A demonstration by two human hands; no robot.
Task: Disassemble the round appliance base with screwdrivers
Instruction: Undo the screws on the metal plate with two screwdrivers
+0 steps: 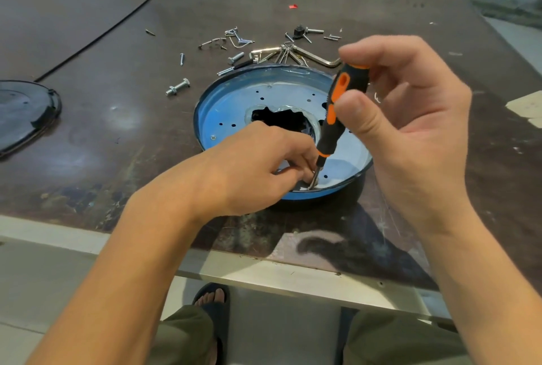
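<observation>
The round appliance base point(234, 100) is a blue-rimmed metal dish with small holes and a jagged dark opening in its middle. It lies on the brown table near the front edge. My right hand point(410, 129) grips the black and orange handle of a screwdriver point(334, 112), which stands almost upright. Its metal tip touches the near part of the dish. My left hand point(252, 168) reaches into the dish and pinches the screwdriver's shaft close to the tip.
Several loose screws, bolts and a hex key point(316, 56) lie scattered behind the dish. A bolt with a nut point(177, 87) lies to the left. A black round cover point(23, 112) rests at the table's left edge. The table's metal front edge point(264, 270) runs below my arms.
</observation>
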